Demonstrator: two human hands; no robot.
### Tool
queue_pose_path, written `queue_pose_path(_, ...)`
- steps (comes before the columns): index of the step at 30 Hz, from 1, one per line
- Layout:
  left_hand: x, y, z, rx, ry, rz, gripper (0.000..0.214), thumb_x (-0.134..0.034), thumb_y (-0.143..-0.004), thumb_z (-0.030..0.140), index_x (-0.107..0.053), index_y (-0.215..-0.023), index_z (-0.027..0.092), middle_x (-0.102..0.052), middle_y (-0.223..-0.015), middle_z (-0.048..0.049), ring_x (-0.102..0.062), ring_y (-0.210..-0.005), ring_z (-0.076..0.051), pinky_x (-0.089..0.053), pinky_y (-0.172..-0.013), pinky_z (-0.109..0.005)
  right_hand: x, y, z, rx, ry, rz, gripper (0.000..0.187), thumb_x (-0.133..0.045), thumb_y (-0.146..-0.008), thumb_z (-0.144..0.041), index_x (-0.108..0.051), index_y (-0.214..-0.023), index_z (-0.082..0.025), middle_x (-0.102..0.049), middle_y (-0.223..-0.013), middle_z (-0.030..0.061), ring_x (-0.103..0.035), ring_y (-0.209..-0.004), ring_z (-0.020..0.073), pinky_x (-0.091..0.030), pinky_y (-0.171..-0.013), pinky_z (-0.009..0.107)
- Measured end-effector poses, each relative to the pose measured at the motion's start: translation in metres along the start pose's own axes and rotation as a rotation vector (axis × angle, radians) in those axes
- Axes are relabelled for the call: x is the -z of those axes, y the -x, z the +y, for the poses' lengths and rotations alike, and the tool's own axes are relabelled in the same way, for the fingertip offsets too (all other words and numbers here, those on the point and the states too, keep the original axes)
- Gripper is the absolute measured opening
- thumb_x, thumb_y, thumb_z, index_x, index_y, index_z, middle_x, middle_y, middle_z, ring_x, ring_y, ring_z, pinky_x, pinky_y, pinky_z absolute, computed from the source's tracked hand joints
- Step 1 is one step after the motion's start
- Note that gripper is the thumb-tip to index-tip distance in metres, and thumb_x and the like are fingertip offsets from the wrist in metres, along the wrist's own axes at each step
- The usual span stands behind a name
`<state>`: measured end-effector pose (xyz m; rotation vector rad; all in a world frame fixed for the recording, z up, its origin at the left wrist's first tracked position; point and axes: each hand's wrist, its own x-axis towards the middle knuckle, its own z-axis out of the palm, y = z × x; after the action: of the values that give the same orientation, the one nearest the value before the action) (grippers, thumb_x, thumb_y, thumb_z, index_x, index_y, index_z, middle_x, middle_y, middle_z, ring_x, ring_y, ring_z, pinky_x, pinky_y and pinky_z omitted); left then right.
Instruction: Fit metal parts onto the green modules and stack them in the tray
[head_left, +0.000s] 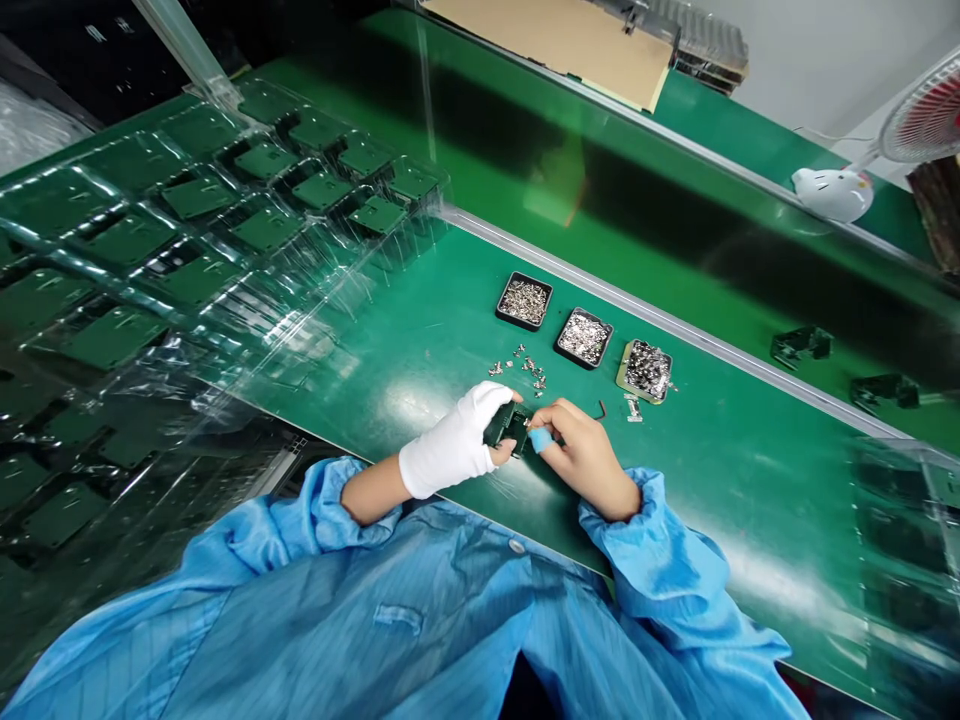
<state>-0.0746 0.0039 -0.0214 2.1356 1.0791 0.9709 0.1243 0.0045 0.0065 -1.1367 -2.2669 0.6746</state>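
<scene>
My left hand (465, 440), in a white glove with bare fingertips, is closed around a small dark green plastic housing (504, 424) just above the green table. My right hand (574, 445) has blue tape on one finger. Its thumb and fingers pinch together at the housing's right side; whatever sits between them is too small to make out. Beyond the hands lie several loose metal pieces (529, 370). Behind them stand a black tray (498, 310) and a second black tray (559, 352), both full of small metal parts. A third, yellowish tray (621, 382) holds more metal parts.
Clear plastic blister trays (180, 250) with dark green pieces are stacked at the left. Another clear tray (900, 480) is at the right edge. A small red hex key (601, 409) lies near my right hand. A fan (832, 193) stands behind the raised rail (675, 320).
</scene>
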Motion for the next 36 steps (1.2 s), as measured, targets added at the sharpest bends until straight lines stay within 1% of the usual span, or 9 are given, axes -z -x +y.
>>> queue_pose_path(8,0.0019,0.0009,0.0078,-0.023,-0.073,0.025,0.045,-0.057,-0.071,0.019,-0.042,-0.113,0.018,-0.054,-0.108,-0.0095,-0.056,-0.101,-0.025,-0.051,-0.087,-0.042,-0.0002,0.0007,-0.0022,0.015,-0.052,-0.006,0.009,-0.046,-0.091,-0.018,-0.053,-0.086,-0.021,-0.053,-0.077,0.0014,-0.051,-0.067,0.0147,-0.04,-0.06,0.025)
queue_pose_path(12,-0.0006,0.0011,0.0058,-0.043,-0.056,0.032,0.045,-0.058,-0.071,0.018,-0.041,-0.114,0.017,-0.053,-0.106,-0.0095,-0.056,-0.1,-0.024,-0.051,-0.086,-0.041,-0.0017,-0.0011,-0.0002,-0.038,-0.087,0.002,0.008,-0.046,-0.09,-0.017,-0.051,-0.085,-0.021,-0.052,-0.078,0.0009,-0.05,-0.066,0.014,-0.041,-0.061,0.025)
queue_pose_path(17,-0.0048,0.0035,0.0028,-0.001,-0.038,0.011,0.049,-0.061,-0.071,0.02,-0.04,-0.115,0.017,-0.052,-0.108,-0.0102,-0.056,-0.101,-0.025,-0.051,-0.086,-0.042,-0.0029,-0.002,0.0011,-0.067,-0.095,0.014,0.006,-0.047,-0.089,-0.015,-0.051,-0.089,-0.02,-0.052,-0.079,0.0012,-0.052,-0.067,0.0142,-0.044,-0.062,0.025)
queue_pose_path(21,-0.0037,0.0034,0.0039,-0.001,-0.055,0.006,0.049,-0.063,-0.069,0.019,-0.041,-0.113,0.016,-0.053,-0.105,-0.0101,-0.056,-0.099,-0.026,-0.051,-0.086,-0.042,-0.0025,0.0013,0.0002,0.04,0.118,-0.023,0.013,-0.042,-0.091,-0.012,-0.051,-0.097,-0.019,-0.057,-0.089,0.0061,-0.057,-0.079,0.0184,-0.048,-0.068,0.028)
queue_pose_path(24,-0.0013,0.0017,0.0063,0.014,-0.072,-0.011,0.049,-0.062,-0.069,0.019,-0.043,-0.113,0.016,-0.053,-0.106,-0.0107,-0.055,-0.101,-0.027,-0.05,-0.087,-0.042,-0.0032,0.0042,-0.0012,0.143,0.332,-0.086,0.021,-0.036,-0.091,-0.009,-0.052,-0.102,-0.017,-0.059,-0.093,0.0104,-0.057,-0.084,0.0218,-0.05,-0.067,0.03)
queue_pose_path(27,-0.0001,0.0004,0.0084,0.045,-0.072,-0.047,0.048,-0.062,-0.068,0.018,-0.043,-0.112,0.017,-0.054,-0.108,-0.0103,-0.056,-0.103,-0.027,-0.05,-0.087,-0.043,-0.0042,0.0057,-0.0013,0.146,0.443,-0.149,0.021,-0.035,-0.091,-0.009,-0.052,-0.101,-0.016,-0.059,-0.091,0.0113,-0.057,-0.08,0.0223,-0.049,-0.063,0.03)
queue_pose_path(30,-0.0002,0.0005,0.0097,0.064,-0.058,-0.058,0.047,-0.062,-0.068,0.018,-0.043,-0.111,0.018,-0.054,-0.108,-0.0101,-0.056,-0.103,-0.027,-0.05,-0.087,-0.042,-0.0034,0.0051,0.0007,0.101,0.342,-0.167,0.017,-0.037,-0.09,-0.01,-0.051,-0.098,-0.017,-0.058,-0.09,0.0101,-0.056,-0.078,0.0214,-0.048,-0.061,0.029)
queue_pose_path(34,-0.0011,0.0023,0.0103,0.095,0.009,-0.049,0.047,-0.063,-0.071,0.022,-0.042,-0.113,0.018,-0.054,-0.107,-0.0092,-0.057,-0.101,-0.026,-0.05,-0.086,-0.041,0.0009,0.0021,0.0047,-0.008,-0.04,-0.06,0.009,-0.042,-0.092,-0.015,-0.049,-0.089,-0.02,-0.056,-0.083,0.0034,-0.054,-0.072,0.016,-0.046,-0.064,0.026)
queue_pose_path(36,-0.0019,0.0032,0.0101,0.124,0.047,-0.058,0.049,-0.065,-0.072,0.025,-0.041,-0.114,0.018,-0.053,-0.109,-0.0091,-0.057,-0.101,-0.025,-0.05,-0.087,-0.041,0.0026,0.0009,0.0063,-0.059,-0.153,-0.025,0.009,-0.044,-0.092,-0.018,-0.05,-0.086,-0.021,-0.055,-0.078,0.0008,-0.052,-0.067,0.0141,-0.043,-0.063,0.025)
